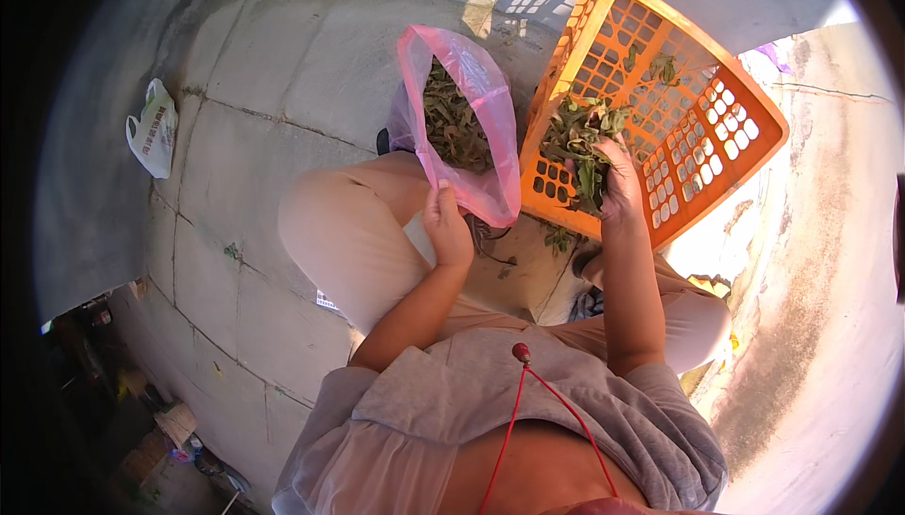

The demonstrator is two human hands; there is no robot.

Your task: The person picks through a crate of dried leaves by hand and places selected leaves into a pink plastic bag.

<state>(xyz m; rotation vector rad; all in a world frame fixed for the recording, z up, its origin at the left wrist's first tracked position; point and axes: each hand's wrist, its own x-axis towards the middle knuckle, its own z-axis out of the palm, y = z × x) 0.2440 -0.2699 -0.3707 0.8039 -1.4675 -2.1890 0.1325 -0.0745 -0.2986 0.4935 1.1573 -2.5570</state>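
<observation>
My left hand [450, 229] pinches the near rim of a pink plastic bag [495, 108], whose mouth is spread wide. Wilted green-brown leaves [452, 119] fill much of what shows inside it. To the right, an orange plastic crate [689, 27] with grid walls stands tilted, its opening towards me. My right hand [622, 179] reaches into the crate, gripping a bunch of limp leaves [583, 133]. A few more leaves [663, 68] cling to the crate's far wall. The fingertips of my right hand are partly hidden by the bunch.
A white plastic bag [152, 130] bearing writing lies on the concrete slab floor [247, 91] at the left. Fallen leaves [558, 239] lie below the crate. My bent knees flank the work area. Mixed items [177, 427] sit in shade at the lower left.
</observation>
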